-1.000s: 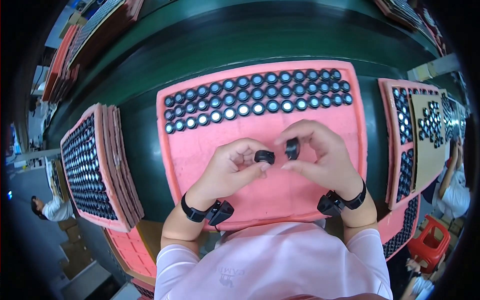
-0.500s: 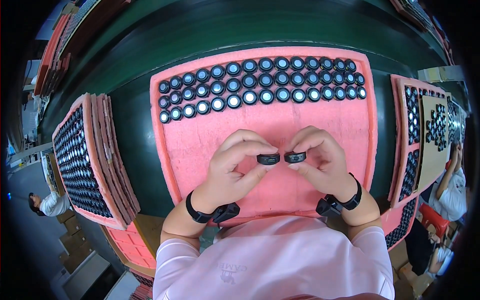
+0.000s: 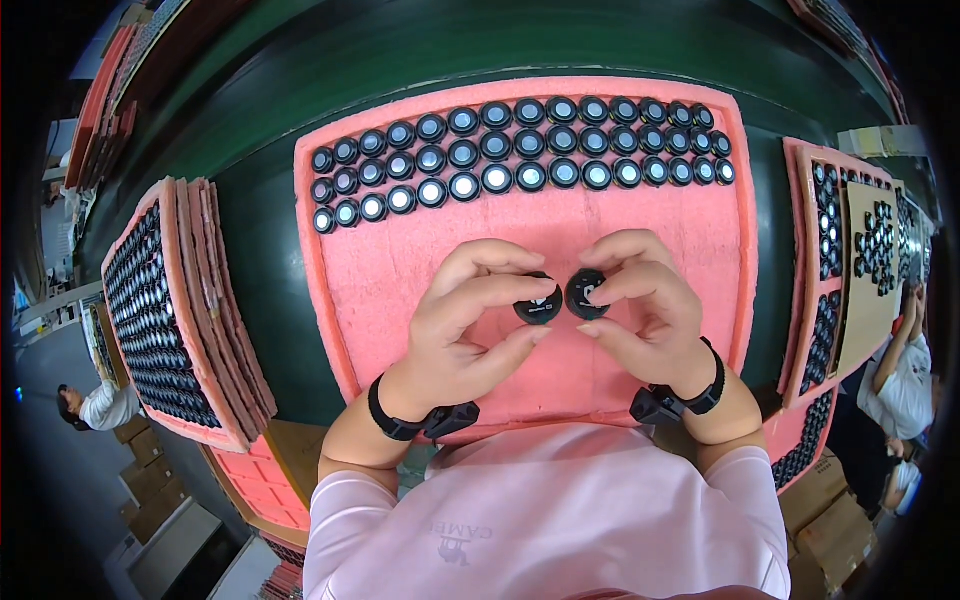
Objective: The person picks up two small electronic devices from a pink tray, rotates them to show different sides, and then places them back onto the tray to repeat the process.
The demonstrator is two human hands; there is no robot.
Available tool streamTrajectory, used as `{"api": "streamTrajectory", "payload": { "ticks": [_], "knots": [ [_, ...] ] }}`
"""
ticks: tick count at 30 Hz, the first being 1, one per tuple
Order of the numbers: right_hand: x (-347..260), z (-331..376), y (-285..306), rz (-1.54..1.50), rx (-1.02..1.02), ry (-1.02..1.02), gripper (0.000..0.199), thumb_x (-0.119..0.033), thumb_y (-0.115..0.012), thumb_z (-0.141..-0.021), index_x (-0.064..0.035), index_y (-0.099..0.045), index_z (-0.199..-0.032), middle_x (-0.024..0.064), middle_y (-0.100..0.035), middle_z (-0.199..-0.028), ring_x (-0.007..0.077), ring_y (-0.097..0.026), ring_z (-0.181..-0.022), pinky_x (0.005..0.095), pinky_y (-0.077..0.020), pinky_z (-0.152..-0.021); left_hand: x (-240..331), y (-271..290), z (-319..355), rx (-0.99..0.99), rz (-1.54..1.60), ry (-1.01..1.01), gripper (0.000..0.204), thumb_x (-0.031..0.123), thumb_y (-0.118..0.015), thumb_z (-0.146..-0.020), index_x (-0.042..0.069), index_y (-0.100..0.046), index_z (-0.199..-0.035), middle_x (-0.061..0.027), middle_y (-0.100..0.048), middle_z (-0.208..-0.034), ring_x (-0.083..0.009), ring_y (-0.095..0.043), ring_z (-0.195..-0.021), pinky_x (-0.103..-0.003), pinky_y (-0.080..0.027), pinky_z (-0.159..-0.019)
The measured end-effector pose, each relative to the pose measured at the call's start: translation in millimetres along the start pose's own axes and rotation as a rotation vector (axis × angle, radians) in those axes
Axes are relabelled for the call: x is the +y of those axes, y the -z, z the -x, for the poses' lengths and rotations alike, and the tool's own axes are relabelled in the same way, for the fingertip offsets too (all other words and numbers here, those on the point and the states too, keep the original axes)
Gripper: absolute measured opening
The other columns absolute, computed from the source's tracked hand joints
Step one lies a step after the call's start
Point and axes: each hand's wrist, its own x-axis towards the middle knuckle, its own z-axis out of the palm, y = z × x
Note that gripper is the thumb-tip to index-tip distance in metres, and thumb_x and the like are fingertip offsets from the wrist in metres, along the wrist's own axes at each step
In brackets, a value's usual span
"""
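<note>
Left hand (image 3: 455, 335) and right hand (image 3: 640, 320) fingers each pinch a small round black cap (image 3: 538, 303), (image 3: 584, 293); at 12 o'clock, the filled rows (image 3: 520, 150) risk knocks if either slips.

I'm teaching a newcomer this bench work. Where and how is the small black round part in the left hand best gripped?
Probably by its rim, with a pinch from opposite sides. The small black round part is a flat disc, so its edge offers the only firm grip and leaves the face clear. The left hand does just that, thumb below and fingers above. The right hand grips its own black part likewise, over the pink foam tray.
</note>
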Motion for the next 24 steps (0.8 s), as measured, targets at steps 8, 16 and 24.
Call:
{"api": "streamTrajectory", "payload": {
  "ticks": [8, 16, 24],
  "knots": [
    [1.8, 0.8, -7.5, -0.045, 0.107, 0.03, 0.037, 0.005, -0.072, -0.074, -0.0048, -0.057, -0.106, 0.0154, -0.056, -0.115, 0.0246, -0.059, -0.102, 0.0344, -0.0492, -0.087, -2.6, 0.1, 4.6, 0.058, -0.036, -0.073, 0.05, -0.008, -0.068, -0.07, 0.0, -0.059, -0.118, -0.0146, -0.062, -0.113, -0.0275, -0.059, -0.107, -0.036, -0.048, -0.091],
    [1.1, 0.1, -7.3, -0.029, 0.116, 0.038, 0.039, 0.007, -0.073, -0.073, -0.0051, -0.057, -0.106, 0.015, -0.056, -0.115, 0.0247, -0.059, -0.102, 0.0338, -0.0493, -0.086, -6.4, -0.3, 4.1, 0.038, -0.003, -0.102, 0.054, -0.009, -0.067, -0.07, 0.0, -0.054, -0.122, -0.0153, -0.061, -0.117, -0.0284, -0.059, -0.108, -0.037, -0.048, -0.091],
    [2.9, 2.0, -3.0, 0.021, 0.024, 0.037, 0.037, 0.005, -0.072, -0.077, -0.0035, -0.052, -0.107, 0.0173, -0.052, -0.117, 0.0236, -0.057, -0.103, 0.0332, -0.0489, -0.089, -9.1, 3.1, 2.2, -0.002, -0.008, -0.137, 0.045, -0.009, -0.07, -0.071, 0.0, -0.058, -0.113, -0.0177, -0.06, -0.119, -0.0274, -0.061, -0.106, -0.035, -0.051, -0.088]
  ]
}}
